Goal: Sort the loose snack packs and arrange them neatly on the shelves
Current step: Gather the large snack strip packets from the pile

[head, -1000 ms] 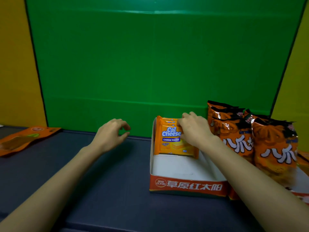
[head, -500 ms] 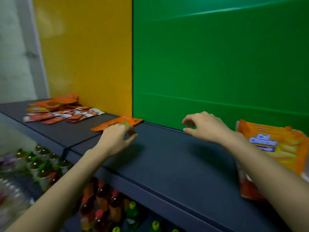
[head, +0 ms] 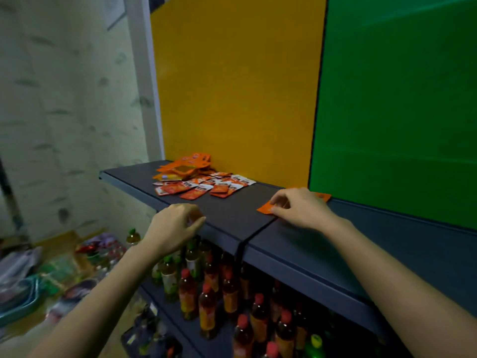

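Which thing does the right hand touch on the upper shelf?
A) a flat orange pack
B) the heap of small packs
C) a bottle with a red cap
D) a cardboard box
A: the right hand pinches the near end of a flat orange pack that lies on the dark shelf.

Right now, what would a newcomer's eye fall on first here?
Probably the bright yellow panel and green panel behind the dark shelf. Against the yellow lies a jumbled pile of snack packs. Nearer, where the two colours meet, the right hand pinches a flat orange pack. Rows of bottles stand on the level below.
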